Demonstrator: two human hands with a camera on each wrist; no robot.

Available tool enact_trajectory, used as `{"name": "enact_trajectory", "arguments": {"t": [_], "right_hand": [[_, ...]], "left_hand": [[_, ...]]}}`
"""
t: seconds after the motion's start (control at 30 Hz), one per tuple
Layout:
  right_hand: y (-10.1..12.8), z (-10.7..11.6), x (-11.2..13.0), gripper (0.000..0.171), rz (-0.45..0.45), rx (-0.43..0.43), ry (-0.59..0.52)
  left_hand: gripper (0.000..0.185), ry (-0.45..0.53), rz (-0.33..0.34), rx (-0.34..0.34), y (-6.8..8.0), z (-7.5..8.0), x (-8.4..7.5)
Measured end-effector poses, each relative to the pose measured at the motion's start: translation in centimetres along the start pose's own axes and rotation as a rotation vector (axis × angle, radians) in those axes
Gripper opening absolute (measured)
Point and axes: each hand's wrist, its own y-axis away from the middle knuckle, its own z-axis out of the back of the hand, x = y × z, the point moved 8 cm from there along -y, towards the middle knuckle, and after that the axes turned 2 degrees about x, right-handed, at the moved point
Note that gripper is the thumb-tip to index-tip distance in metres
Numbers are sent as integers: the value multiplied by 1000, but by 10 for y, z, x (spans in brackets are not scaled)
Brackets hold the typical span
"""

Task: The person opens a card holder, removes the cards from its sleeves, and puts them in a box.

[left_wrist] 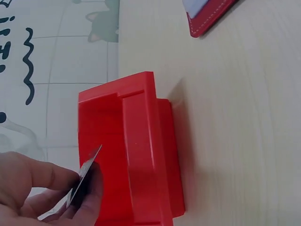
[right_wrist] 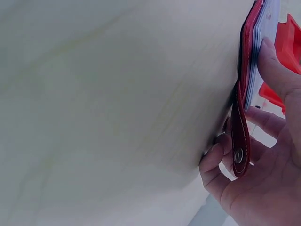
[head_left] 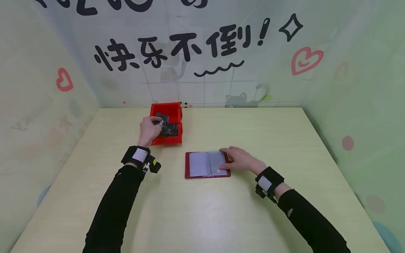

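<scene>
At the left, my left hand (head_left: 150, 130) is over the near-left side of a red plastic bin (head_left: 166, 141). It pinches a thin dark card (left_wrist: 85, 176) between thumb and fingers, seen nearly edge-on in the left wrist view. Other dark cards (head_left: 171, 130) with pale print lie in the bin. A red card holder (head_left: 187, 165) with clear sleeve pages (head_left: 198, 164) lies spread on the table. My right hand (head_left: 242, 160) holds its right side, the thumb on the page and the fingers around the edge. A snap strap (right_wrist: 241, 136) hangs beside the palm.
The pale wooden table (head_left: 202, 211) meets a printed back curtain (head_left: 190, 88) and pale side walls. The bin stands near the back edge, left of the card holder. Both wrists wear black camera straps (head_left: 136, 155).
</scene>
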Motion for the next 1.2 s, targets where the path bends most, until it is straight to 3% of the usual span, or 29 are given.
{"name": "enact_trajectory", "arguments": {"t": [0.2,0.37,0.67,0.87,1.07,1.2], "right_hand": [[0,-1,0,75,-2,7,7],[-2,-3,0,75,-6,10,13],[-1,-2,0,75,-21,16,13],[0,0,1,76,-17,19,8],[0,-1,0,76,-27,25,8],[-1,-2,-1,75,-24,21,7]], "left_hand": [[44,-88,54,98,-13,-22,12],[45,-144,102,182,-14,-34,18],[39,-391,-16,309,-7,-52,20],[49,-532,-24,317,-8,-58,21],[54,-593,-39,340,-9,-63,20],[57,-575,6,390,-9,-67,25]]}}
